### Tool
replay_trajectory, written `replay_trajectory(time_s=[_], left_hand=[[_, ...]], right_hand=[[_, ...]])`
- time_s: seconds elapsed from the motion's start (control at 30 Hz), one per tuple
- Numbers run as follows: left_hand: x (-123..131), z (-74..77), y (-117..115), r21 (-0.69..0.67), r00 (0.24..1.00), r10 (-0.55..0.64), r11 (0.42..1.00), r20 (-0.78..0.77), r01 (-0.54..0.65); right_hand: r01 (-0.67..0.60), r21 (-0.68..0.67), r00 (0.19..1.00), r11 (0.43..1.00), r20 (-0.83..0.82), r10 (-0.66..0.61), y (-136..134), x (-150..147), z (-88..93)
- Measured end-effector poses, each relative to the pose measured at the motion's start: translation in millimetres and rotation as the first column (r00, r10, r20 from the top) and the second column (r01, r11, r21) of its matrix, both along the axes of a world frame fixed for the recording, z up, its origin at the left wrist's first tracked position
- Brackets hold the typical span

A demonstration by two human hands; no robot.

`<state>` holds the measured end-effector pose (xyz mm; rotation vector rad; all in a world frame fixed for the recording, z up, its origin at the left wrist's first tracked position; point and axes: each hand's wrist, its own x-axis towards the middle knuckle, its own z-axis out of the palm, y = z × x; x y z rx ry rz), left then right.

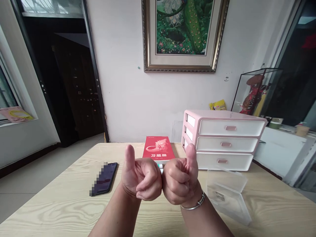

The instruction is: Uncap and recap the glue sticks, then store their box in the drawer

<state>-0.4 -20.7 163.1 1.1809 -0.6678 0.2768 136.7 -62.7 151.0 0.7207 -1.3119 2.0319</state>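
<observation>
- Your left hand (140, 179) and right hand (181, 181) are curled into empty fists, thumbs up, knuckles touching, above the pale wooden worktop (61, 204).
- The red paperback book (158, 149) lies at 12 o'clock, just behind them.
- As I judge it, dropping your right forearm could knock the clear plastic lidded box (227, 194) at 4 o'clock, and swinging left could shove the dark smartphone (105, 177) at 9 o'clock.

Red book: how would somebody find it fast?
Look at the light wooden table against the white wall. At its far edge, just left of the pink three-drawer unit, lies the red book. Nothing else on the table is red.
</observation>
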Motion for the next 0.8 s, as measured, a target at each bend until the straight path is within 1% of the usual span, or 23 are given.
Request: replay_trajectory(time_s=[0.03,0.07,0.13,0.23,0.33,0.43,0.53,0.63,0.8], left_hand=[[0.8,-0.4,1.7,0.005,1.0,-0.021,1.0,0.013,0.021],[1.3,-1.3,3.7,0.002,1.0,-0.028,1.0,0.012,0.028],[1.5,-3.9,8.2,-0.002,0.999,-0.037,0.999,-0.009,0.037],[1.1,-9.9,17.1,-0.014,0.998,-0.028,1.0,-0.049,0.027],[1.8,-16.8,30.0,-0.069,0.993,-0.018,0.998,-0.114,0.01],[3.2,-23.2,44.3,-0.138,0.983,-0.016,0.99,-0.182,-0.01],[4.0,-27.7,54.8,-0.17,0.968,-0.004,0.985,-0.251,-0.04],[4.0,-29.6,58.2,-0.17,0.954,-0.006,0.984,-0.3,-0.047],[3.1,-28.1,52.8,-0.145,0.953,-0.013,0.989,-0.301,-0.033]], right_hand=[[-0.068,0.042,0.995,0.997,-0.066,0.07,2.2,-3.6,1.5],[-0.108,0.071,0.988,0.992,-0.105,0.115,4.3,-6.5,2.5],[-0.13,0.097,0.983,0.987,-0.116,0.14,8.3,-9.7,2.7],[-0.099,0.086,0.99,0.991,-0.092,0.107,15.3,-8.4,-1.4],[-0.044,0.044,0.997,0.998,-0.068,0.047,26.2,-2.7,-7.3],[0.006,-0.008,1.0,1.0,-0.005,-0.006,39.7,4.8,-12.4],[0.041,-0.043,0.998,0.998,0.059,-0.038,50.6,11.4,-16.6],[0.047,-0.051,0.996,0.998,0.081,-0.043,54.4,15.1,-18.9],[0.043,-0.029,0.995,0.999,0.086,-0.04,47.5,14.6,-17.0]])
